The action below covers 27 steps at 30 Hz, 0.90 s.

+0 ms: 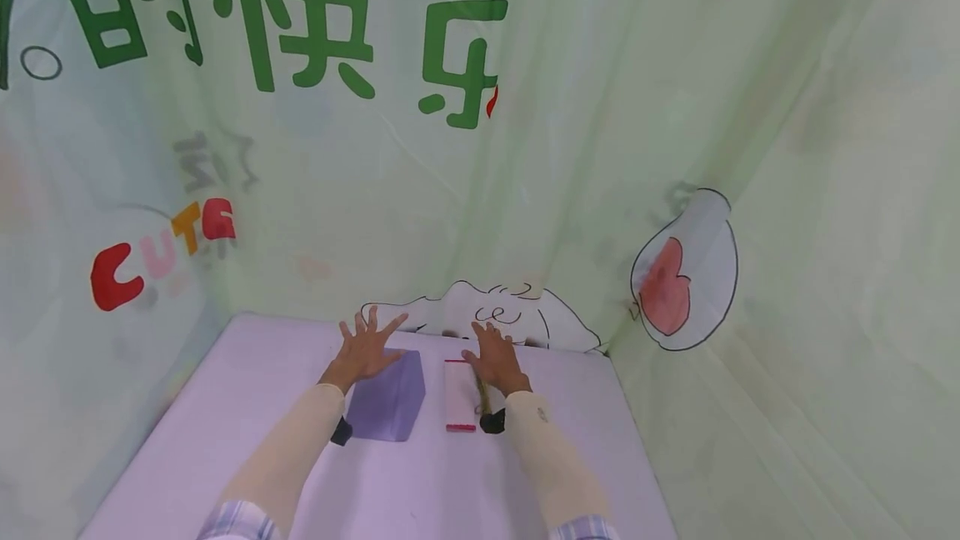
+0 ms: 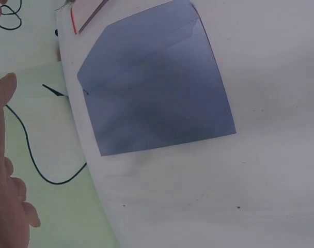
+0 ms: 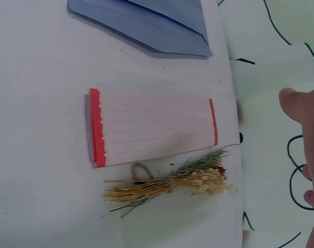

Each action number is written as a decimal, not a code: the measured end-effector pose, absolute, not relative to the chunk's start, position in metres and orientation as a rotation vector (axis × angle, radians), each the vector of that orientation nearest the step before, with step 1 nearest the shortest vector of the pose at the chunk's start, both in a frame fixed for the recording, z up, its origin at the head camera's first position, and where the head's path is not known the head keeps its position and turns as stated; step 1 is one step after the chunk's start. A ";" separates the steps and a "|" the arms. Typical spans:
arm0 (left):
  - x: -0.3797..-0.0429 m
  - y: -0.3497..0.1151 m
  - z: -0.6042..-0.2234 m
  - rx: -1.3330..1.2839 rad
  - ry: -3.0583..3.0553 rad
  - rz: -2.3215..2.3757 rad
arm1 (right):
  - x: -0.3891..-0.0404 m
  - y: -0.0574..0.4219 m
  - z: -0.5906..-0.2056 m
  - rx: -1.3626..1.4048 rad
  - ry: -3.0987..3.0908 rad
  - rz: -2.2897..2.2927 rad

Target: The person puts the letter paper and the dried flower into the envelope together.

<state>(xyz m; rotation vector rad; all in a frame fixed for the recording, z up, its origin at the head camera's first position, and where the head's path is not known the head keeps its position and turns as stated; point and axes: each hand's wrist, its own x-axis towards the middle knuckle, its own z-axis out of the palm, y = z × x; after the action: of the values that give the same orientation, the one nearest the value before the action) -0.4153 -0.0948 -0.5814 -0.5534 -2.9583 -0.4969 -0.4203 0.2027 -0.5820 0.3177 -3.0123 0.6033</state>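
My left hand, fingers spread, is held over the far left part of a blue-purple envelope. In the left wrist view the envelope lies with its pointed flap unfolded. My right hand hovers with fingers apart near the far end of a lined pink letter paper with red edges. Beside that paper lies a small tied bunch of dried flowers, partly covered by the right hand in the head view. Neither hand holds anything.
A pale table carries these things. Light green cloth walls with printed drawings and lettering stand at its back and sides. A black wrist camera sits under the right wrist, and another black piece shows by the left.
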 end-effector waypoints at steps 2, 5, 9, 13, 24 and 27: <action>-0.413 -0.095 -0.588 -0.559 -2.967 -0.503 | -0.420 0.202 -0.588 0.268 -3.006 0.635; -0.409 -0.095 -0.597 -0.572 -2.969 -0.534 | -0.418 0.202 -0.597 0.216 -2.968 0.645; -0.403 -0.095 -0.608 -0.563 -2.966 -0.575 | -0.417 0.204 -0.607 0.194 -2.911 0.602; -0.400 -0.096 -0.621 -0.543 -2.963 -0.560 | -0.415 0.204 -0.616 0.128 -2.904 0.688; -0.394 -0.096 -0.657 -0.542 -3.011 -0.666 | -0.409 0.198 -0.650 -0.165 -2.954 0.863; -0.387 -0.095 -0.664 -0.536 -3.031 -0.722 | -0.403 0.195 -0.657 -0.240 -2.961 0.901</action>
<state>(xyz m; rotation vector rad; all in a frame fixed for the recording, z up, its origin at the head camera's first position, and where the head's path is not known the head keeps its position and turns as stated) -0.3872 -0.0947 -0.6635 -0.5360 -3.0312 -0.7219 -0.4031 0.1949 -0.6571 -0.2404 -2.9614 0.9009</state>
